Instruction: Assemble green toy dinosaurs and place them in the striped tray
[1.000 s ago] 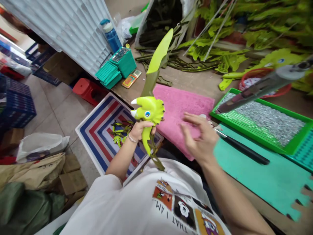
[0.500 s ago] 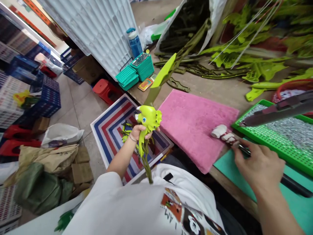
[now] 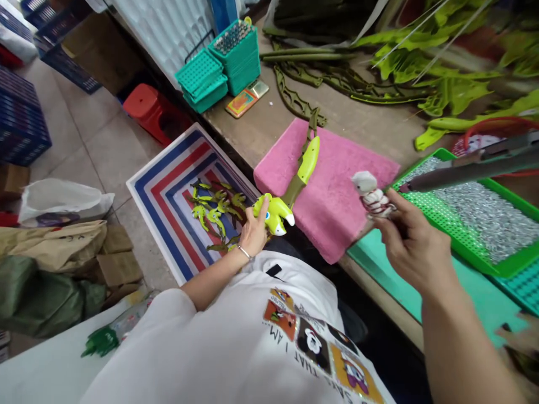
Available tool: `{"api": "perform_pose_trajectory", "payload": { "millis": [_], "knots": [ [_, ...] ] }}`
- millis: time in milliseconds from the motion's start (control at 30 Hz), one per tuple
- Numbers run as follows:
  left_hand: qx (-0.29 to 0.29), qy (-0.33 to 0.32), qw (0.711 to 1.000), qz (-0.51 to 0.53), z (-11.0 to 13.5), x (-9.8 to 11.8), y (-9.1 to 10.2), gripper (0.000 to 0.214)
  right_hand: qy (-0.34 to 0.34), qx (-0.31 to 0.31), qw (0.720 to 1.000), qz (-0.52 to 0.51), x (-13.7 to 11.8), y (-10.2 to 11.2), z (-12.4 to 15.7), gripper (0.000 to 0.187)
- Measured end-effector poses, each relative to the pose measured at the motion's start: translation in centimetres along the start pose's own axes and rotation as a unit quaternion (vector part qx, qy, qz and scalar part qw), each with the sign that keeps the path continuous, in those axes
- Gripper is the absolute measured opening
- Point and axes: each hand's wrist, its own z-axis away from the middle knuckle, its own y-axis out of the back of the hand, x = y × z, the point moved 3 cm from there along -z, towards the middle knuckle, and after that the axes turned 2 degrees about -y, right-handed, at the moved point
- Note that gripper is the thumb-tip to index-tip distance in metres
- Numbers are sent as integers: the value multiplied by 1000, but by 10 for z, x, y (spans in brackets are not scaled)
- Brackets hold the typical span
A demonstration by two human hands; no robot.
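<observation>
While a small white figure (image 3: pixel 369 193) is pinched in the nearly closed right hand (image 3: pixel 415 244) beside the pink towel (image 3: pixel 345 219), a lime-green dinosaur toy (image 3: pixel 273 216) is gripped by the left hand (image 3: pixel 255 233), its blade laid across that towel.

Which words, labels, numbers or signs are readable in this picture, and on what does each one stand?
"THAT I AM": upside down on the person's white T-shirt.
Dark marks on the tan sack: too blurred to read.
Print on the orange card: too small to read.
</observation>
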Motion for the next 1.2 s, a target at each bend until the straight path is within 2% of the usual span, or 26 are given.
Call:
{"api": "perform_pose_trajectory", "payload": {
  "millis": [100,233,367,467,533,633,700,833,900,967,1033,1100,1200],
  "knots": [
    [-8,37,999,-16,3,5,-8,87,49,-78,995,-45,-38,-2,-5,52],
    [-38,57,998,-7,4,8,-10,87,138,-183,972,-49,-75,-29,-11,50],
    [-37,45,997,-47,2,10,-8,85,141,-269,950,79,-88,-63,-24,53],
    [-31,33,997,-70,3,10,-8,82,141,-289,940,112,-94,-65,-33,54],
    [-30,30,997,-62,4,9,-10,81,162,-268,946,88,-101,-53,-36,55],
    [-13,34,999,-13,6,6,-14,76,183,-184,964,65,-107,-35,-33,55],
    [7,24,1000,10,6,5,-16,73,181,-160,966,90,-104,-36,-28,52],
    [20,19,1000,6,5,6,-19,73,168,-200,957,123,-93,-60,-23,48],
    [11,28,1000,4,5,5,-22,75,163,-169,969,82,-92,-59,-26,48],
    [13,24,999,18,5,-2,-26,80,155,-101,982,40,-91,-46,-29,48],
    [47,12,997,58,8,-18,-30,84,137,-17,990,26,-84,-28,-29,49],
    [113,20,986,120,14,-45,-32,87,110,44,992,39,-66,-16,-27,53],
    [229,98,944,214,26,-98,-31,90,57,65,993,75,-24,-21,-24,59]
  ]
}}
